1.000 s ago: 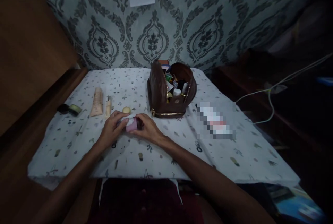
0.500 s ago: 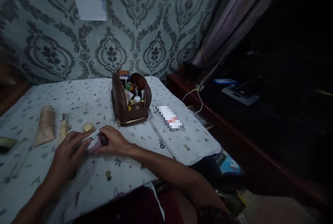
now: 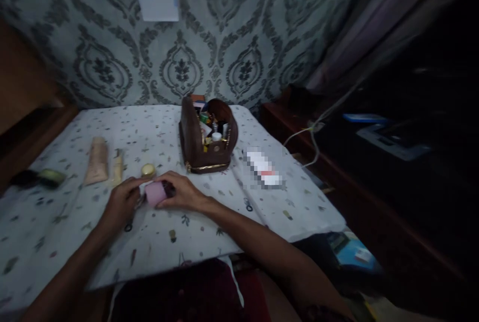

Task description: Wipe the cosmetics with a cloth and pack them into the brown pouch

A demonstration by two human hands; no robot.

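Observation:
My right hand (image 3: 183, 193) is closed round a small pink cylindrical container (image 3: 155, 194) with a dark end, held sideways just above the table. My left hand (image 3: 120, 203) grips its whitish left end, which the fingers partly cover; whether that end is a separate cap I cannot tell. Just beyond my fingers sits a small round jar with a gold-coloured lid (image 3: 148, 170). Left of it are a slim pale bottle (image 3: 117, 168) and a beige squeeze tube (image 3: 97, 162).
An unzipped brown cosmetics bag (image 3: 209, 157) packed with small items stands at the back. A blurred-out white object (image 3: 264, 168) is on its right. Dark and green items (image 3: 50, 177) lie far left on the patterned tablecloth (image 3: 209, 222). A white cable (image 3: 316, 145) hangs at right.
The view has swung left, so everything appears further right. The pink container is turned and shows more of its side; both hands stay on it.

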